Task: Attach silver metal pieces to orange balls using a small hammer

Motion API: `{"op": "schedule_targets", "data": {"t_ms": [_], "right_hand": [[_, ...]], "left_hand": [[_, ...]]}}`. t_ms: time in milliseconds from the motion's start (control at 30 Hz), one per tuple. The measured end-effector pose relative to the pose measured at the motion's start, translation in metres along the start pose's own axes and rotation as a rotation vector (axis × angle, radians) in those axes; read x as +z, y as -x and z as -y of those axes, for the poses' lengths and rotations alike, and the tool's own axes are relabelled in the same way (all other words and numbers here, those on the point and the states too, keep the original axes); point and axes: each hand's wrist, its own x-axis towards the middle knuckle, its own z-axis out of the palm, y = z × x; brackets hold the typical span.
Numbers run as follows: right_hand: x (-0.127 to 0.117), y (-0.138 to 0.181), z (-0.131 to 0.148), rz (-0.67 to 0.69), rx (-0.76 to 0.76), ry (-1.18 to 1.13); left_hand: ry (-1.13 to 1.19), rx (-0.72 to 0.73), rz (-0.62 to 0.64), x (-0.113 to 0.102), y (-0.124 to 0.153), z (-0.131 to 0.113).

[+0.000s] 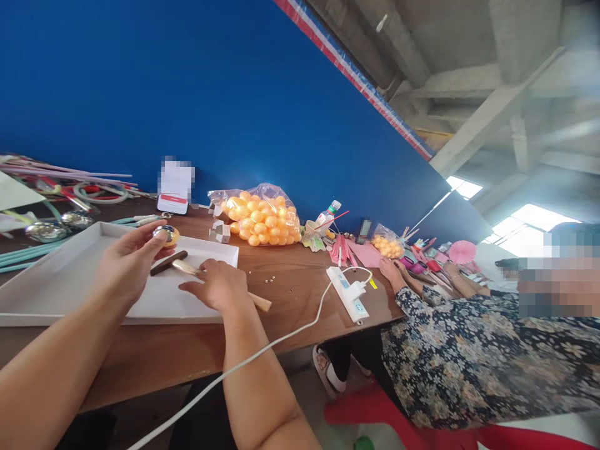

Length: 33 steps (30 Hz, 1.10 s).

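A: Where is the shiny ball (167, 235)?

B: Above the white tray (56, 281), gripped between the thumb and fingers of the left hand (134, 253), which cover part of its surface.

A: And the right hand (222, 281)?

B: Well apart from the left, over the handle of a hammer (185, 267). The hand hides the middle of the handle, whose end emerges beyond it; whether the fingers are closed around the wood cannot be told.

A: What else is obscured?

B: The tray meets the frame's left edge, and the left forearm (65, 353) crosses its near wall. The screen of the phone (172, 205) is blurred. Several specks (269, 280) on the brown table (300, 284) are too small to identify. At right, a co-worker's hand (392, 273) appears to rest near pink material, though distance and clutter leave its contact uncertain.
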Motion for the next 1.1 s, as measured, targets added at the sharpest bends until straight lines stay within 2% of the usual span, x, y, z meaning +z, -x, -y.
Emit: {"op": "schedule_targets", "data": {"t_ms": [100,233,333,500,600,867,1100], "right_hand": [[0.001,0.000,0.002,0.030,0.003,0.059],[0.001,0.003,0.004,-0.022,-0.004,0.071],[0.000,0.005,0.005,-0.174,0.026,-0.009],[-0.004,0.007,0.006,-0.538,0.007,-0.178],[-0.004,0.008,0.007,-0.640,-0.022,-0.262],[-0.010,0.016,0.012,-0.580,-0.205,-0.356],[-0.005,0.013,0.011,-0.617,-0.199,-0.385]], "left_hand": [[-0.018,0.012,-0.005,0.001,0.004,-0.003],[-0.034,0.034,-0.006,0.001,0.005,-0.005],[-0.028,0.022,-0.035,0.001,0.005,-0.007],[-0.003,0.068,-0.084,-0.001,0.002,-0.007],[0.038,0.056,-0.051,-0.004,-0.001,-0.004],[0.038,0.055,-0.007,0.000,0.004,-0.007],[0.061,0.032,0.010,0.000,0.003,-0.006]]}}
